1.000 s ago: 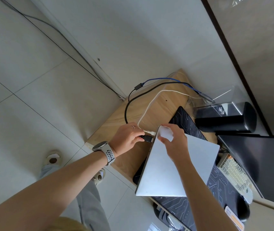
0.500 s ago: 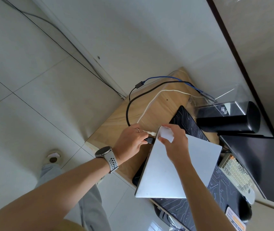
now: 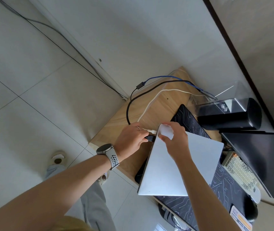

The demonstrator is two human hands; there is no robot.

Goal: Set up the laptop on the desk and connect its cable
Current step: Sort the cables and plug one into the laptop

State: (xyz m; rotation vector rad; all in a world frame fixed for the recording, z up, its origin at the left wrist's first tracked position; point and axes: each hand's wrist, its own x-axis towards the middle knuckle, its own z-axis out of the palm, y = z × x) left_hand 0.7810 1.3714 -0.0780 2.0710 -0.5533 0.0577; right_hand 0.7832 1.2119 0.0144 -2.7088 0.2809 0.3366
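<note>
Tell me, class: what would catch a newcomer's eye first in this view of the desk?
First, the closed silver laptop lying on the dark desk mat, with the right hand gripping its far corner. Beside it, the left hand pinches a black plug at the laptop's edge, its black cable looping across the wooden desk. A black speaker lies behind.
</note>
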